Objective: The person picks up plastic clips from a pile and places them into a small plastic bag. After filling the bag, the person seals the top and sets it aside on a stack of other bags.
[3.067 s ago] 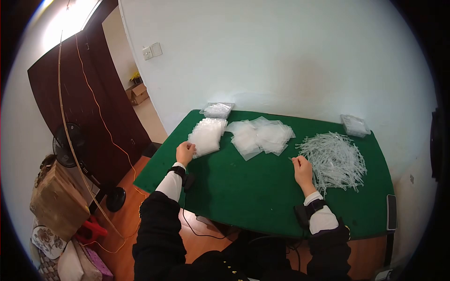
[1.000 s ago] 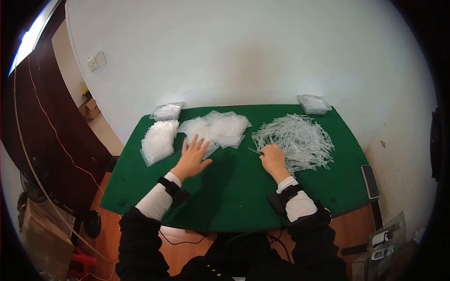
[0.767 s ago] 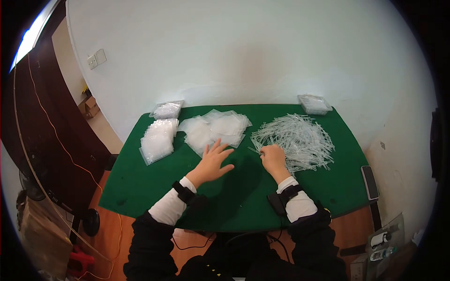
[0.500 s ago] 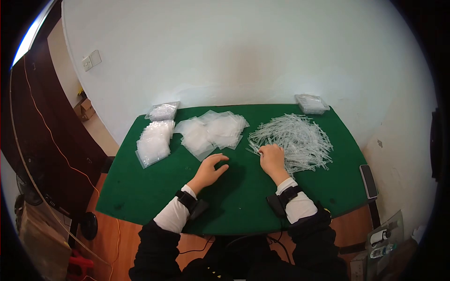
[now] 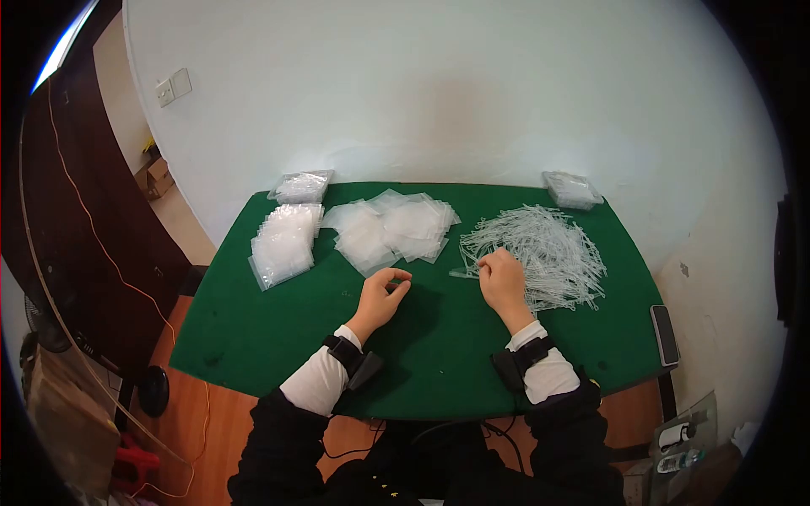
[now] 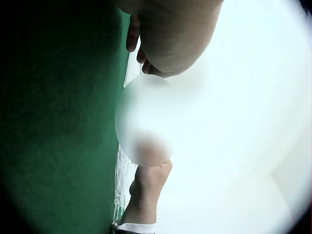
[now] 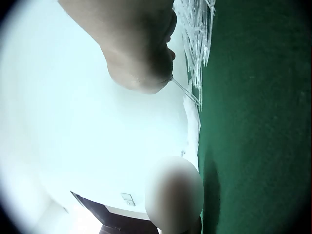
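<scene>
My right hand (image 5: 504, 291) pinches a thin clear plastic strip (image 7: 185, 91) at the left edge of a heap of such strips (image 5: 553, 253), some with small looped ends. The strip sticks out leftward from the fingertips, over the green tabletop. My left hand (image 5: 380, 302) hovers left of the right one, its fingers loosely bent and nothing seen between them. Just beyond it lie spread-out flat clear bags (image 5: 367, 240). Farther left, a fanned row of clear bags (image 5: 283, 249) overlaps itself. Blurred patches cover part of both wrist views.
Packs of clear plastic stand at the back left (image 5: 304, 186) and back right (image 5: 574, 190) corners, near the white wall. A phone-like device (image 5: 664, 335) sits at the right edge of the green table (image 5: 405, 379). Cables hang below the front edge.
My left hand has come away from the fanned bags and across to the right, its spread fingers now bent in. The right hand keeps pinching by the heap, with little movement lately.
</scene>
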The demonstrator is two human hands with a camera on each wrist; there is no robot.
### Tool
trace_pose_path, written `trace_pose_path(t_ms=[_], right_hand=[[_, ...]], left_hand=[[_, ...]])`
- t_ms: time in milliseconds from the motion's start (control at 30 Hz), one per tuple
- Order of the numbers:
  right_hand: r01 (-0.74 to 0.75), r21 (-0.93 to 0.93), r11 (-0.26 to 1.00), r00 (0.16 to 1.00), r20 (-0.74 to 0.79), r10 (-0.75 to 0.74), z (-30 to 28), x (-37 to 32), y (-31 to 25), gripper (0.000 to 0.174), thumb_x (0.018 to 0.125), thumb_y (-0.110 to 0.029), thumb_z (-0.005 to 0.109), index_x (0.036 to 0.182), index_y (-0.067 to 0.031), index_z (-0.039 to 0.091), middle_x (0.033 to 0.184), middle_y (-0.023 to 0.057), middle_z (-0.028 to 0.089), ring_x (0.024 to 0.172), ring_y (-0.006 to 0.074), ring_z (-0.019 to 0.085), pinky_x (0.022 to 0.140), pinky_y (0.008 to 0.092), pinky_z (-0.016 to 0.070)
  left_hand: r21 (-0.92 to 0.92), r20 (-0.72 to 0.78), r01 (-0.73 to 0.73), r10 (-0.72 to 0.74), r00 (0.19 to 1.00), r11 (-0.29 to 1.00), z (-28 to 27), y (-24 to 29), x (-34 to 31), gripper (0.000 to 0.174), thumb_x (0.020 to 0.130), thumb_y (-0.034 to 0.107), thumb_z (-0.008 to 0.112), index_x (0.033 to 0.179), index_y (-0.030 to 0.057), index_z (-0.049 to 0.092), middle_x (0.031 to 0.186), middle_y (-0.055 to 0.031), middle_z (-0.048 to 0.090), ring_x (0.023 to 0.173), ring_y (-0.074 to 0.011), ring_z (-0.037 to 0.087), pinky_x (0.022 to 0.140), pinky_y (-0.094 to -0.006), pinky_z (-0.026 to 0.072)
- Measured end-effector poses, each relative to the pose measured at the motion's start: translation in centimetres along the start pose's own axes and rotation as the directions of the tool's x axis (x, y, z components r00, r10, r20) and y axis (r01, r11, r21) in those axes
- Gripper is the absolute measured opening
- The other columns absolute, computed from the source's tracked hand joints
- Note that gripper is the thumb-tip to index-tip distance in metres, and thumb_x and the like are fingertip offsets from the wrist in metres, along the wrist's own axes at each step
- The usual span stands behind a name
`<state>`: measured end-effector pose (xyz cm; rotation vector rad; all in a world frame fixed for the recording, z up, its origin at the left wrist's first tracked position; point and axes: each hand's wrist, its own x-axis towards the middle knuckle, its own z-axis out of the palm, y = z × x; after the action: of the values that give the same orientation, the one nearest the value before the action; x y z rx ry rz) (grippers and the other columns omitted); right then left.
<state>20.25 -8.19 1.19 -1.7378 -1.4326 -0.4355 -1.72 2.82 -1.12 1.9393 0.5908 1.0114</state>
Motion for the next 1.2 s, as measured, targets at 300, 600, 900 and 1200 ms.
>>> trace_pose_path(t_ms=[300, 600, 900, 1200], right_hand=[[0.054, 0.497, 0.866, 0.972, 0.171, -0.159, -1.4, 0.0, -3.7, 0.004, 0.067, 0.000, 0.051, 0.068, -0.0011, 0.055, 0.065, 0.0078, 0.048, 0.056, 0.0197, 0.048, 0.050, 0.0291, 0.0377], [-0.204, 0.649, 0.733, 0.948, 0.318, -0.018, -0.1, -1.2, -4.6, 0.011, 0.068, -0.005, 0.055, 0.077, 0.0004, 0.057, 0.064, 0.0035, 0.050, 0.052, 0.0088, 0.047, 0.049, 0.0224, 0.0385], [-0.244, 0.548, 0.800, 0.837, 0.535, -0.111, 0.8, -1.8, -3.5, 0.010, 0.068, -0.007, 0.058, 0.074, -0.0002, 0.060, 0.066, 0.0044, 0.054, 0.056, 0.0101, 0.051, 0.053, 0.0226, 0.0413], [-0.162, 0.513, 0.843, 0.785, 0.584, -0.205, 1.0, -2.0, -3.5, 0.013, 0.075, -0.013, 0.059, 0.076, -0.0002, 0.061, 0.067, 0.0035, 0.056, 0.059, 0.0093, 0.050, 0.056, 0.0227, 0.0401]], left_hand=[[-0.013, 0.025, -0.008, 0.009, 1.000, 1.000, 0.2, 0.0, 0.0, 0.016, 0.078, 0.008, 0.058, 0.092, -0.0003, 0.059, 0.090, -0.0081, 0.060, 0.078, -0.0158, 0.058, 0.067, -0.0256, 0.0464], [0.001, 0.052, -0.005, 0.005, 0.999, 1.000, 0.3, 0.2, 0.0, 0.016, 0.080, 0.007, 0.058, 0.093, -0.0008, 0.059, 0.090, -0.0062, 0.060, 0.080, -0.0128, 0.057, 0.068, -0.0239, 0.0459], [-0.017, 0.036, -0.016, 0.016, 0.999, 1.000, 0.4, 0.1, -0.1, 0.015, 0.078, 0.007, 0.059, 0.091, 0.0003, 0.060, 0.086, -0.0079, 0.060, 0.075, -0.0149, 0.058, 0.064, -0.0248, 0.0458], [0.026, 0.122, 0.047, -0.049, 0.991, 0.999, 0.3, 0.4, -0.1, 0.017, 0.081, 0.007, 0.057, 0.096, -0.0005, 0.058, 0.090, -0.0052, 0.060, 0.080, -0.0109, 0.057, 0.069, -0.0224, 0.0452]])
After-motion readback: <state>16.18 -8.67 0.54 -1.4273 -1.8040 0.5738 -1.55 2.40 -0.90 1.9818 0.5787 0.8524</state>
